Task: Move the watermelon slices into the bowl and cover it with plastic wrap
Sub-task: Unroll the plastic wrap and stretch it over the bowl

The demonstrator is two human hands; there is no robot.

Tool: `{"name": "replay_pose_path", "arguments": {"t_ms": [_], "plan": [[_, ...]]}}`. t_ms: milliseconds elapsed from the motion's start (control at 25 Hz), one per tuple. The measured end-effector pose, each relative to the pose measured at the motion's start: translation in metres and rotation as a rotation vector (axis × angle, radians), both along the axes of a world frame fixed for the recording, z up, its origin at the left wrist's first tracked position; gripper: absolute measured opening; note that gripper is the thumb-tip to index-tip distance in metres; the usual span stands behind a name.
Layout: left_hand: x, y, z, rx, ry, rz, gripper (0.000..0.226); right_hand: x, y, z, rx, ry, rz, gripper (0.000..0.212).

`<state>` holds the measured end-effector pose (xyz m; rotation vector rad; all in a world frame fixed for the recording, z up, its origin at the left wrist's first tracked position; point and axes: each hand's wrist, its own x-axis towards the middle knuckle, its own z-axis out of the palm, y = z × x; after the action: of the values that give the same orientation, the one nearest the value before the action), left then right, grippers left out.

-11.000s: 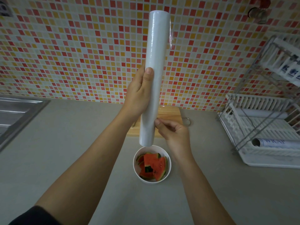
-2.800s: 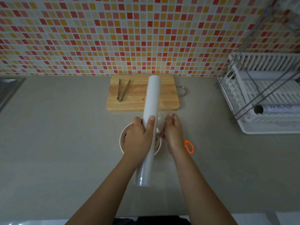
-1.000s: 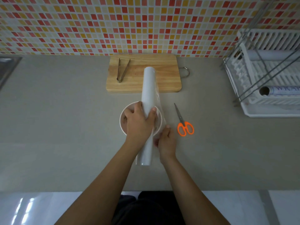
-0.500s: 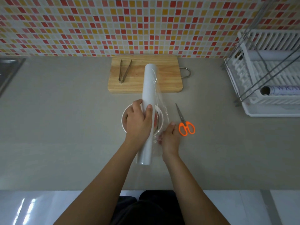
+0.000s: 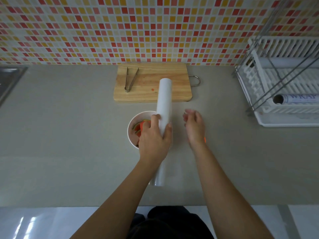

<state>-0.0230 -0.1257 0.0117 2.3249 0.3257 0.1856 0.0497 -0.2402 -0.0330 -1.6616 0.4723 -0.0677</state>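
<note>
A white bowl (image 5: 132,133) with red watermelon slices (image 5: 140,127) stands on the grey counter. My left hand (image 5: 154,137) grips a long white roll of plastic wrap (image 5: 164,100) lying lengthways over the bowl's right side, with its far end above the cutting board. My right hand (image 5: 194,126) hovers just right of the roll with its fingers curled and its fingertips together. It seems to pinch the loose film edge, but the clear film barely shows. Much of the bowl is hidden by my left hand and the roll.
A wooden cutting board (image 5: 179,83) with metal tongs (image 5: 130,80) lies by the tiled wall. Orange scissors (image 5: 204,139) are almost hidden under my right wrist. A white dish rack (image 5: 284,107) holding another wrap roll (image 5: 296,99) stands at right. A sink edge (image 5: 8,78) is at far left.
Both hands have shifted right with the roll, leaving the bowl's left side and the slices showing. My right hand has moved up over the scissors.
</note>
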Motion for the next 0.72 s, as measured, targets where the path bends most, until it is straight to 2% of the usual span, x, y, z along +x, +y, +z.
{"name": "replay_pose_path", "arguments": {"t_ms": [120,240,360,560,720], "plan": [[-0.001,-0.001,0.000,-0.021,-0.010,0.006,0.044,0.055,0.005,0.033,0.034,0.018,0.245,0.027],[0.000,-0.002,0.001,-0.065,-0.015,0.008,0.043,0.076,0.017,0.044,0.218,0.187,0.424,0.041],[0.001,-0.005,0.002,-0.085,-0.020,0.005,0.042,0.078,0.019,0.044,0.349,0.245,0.418,0.037],[0.006,-0.008,0.005,-0.128,-0.042,0.003,0.040,0.083,0.012,0.048,0.707,0.303,0.299,0.040],[0.009,-0.004,0.003,-0.206,-0.038,0.003,0.039,0.085,0.006,0.049,0.713,0.328,0.319,0.025]]}}
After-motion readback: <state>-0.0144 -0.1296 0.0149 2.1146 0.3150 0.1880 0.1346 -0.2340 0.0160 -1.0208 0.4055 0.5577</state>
